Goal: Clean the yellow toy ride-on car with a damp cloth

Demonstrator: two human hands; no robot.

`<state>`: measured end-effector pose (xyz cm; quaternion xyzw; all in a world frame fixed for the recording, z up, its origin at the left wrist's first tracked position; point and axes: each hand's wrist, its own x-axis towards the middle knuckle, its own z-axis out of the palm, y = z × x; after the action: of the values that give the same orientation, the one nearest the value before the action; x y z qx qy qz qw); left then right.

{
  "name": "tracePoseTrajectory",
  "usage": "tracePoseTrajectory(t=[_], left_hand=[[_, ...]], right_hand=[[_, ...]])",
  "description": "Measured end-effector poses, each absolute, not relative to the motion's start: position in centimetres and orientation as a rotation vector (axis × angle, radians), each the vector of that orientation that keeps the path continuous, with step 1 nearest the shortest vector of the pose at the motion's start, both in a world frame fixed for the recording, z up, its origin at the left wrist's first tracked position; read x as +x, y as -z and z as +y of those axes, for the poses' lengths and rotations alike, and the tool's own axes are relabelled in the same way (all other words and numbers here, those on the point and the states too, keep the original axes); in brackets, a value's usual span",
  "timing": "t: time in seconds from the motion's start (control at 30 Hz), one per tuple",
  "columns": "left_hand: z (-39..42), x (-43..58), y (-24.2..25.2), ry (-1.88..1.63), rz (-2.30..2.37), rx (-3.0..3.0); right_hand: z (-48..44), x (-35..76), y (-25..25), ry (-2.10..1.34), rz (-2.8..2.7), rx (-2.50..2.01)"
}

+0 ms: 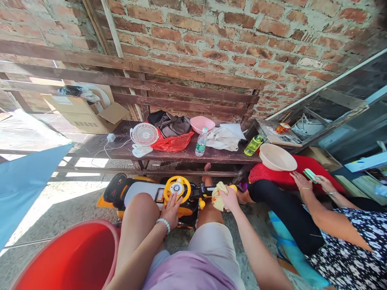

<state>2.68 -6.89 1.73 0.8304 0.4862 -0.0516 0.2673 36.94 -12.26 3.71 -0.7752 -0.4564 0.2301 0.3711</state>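
Right fingers (226,196) grasping crumpled pale-yellow cloth (218,198); left fingers (173,201) resting unclenched on yellow steering wheel (177,188), being nearer; ride-on toy car (136,190) extending leftward from left fingers, long axis running left-right.

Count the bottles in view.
2: a clear bottle between the red bag and white cloth, and a green bottle beside the beige bowl. Others may be hidden.

Head-worn view, facing forward and down, near wearer's hands (171,211).
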Motion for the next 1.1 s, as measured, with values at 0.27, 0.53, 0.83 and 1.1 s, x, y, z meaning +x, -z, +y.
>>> tracePoseTrajectory(t=[0.27,0.53,0.83,1.1], left_hand=[[-6.9,2.7,-1.7,0.190,1.318,2.247],[-6.9,2.3,-2.3,0.236,1.284,2.252],[-6.9,3.1,-2.2,0.236,1.317,2.226],[-6.9,2.9,-2.2,0.196,1.336,2.231]], right_hand=[[-4.3,35.4,-7.8,-0.830,-1.560,-2.390],[-3.8,39.6,-6.8,-0.883,-1.617,-2.747],[-4.9,38.3,-7.0,-0.719,-1.766,-2.845],[-3.8,32.8,-6.6,-0.714,-1.872,-2.676]])
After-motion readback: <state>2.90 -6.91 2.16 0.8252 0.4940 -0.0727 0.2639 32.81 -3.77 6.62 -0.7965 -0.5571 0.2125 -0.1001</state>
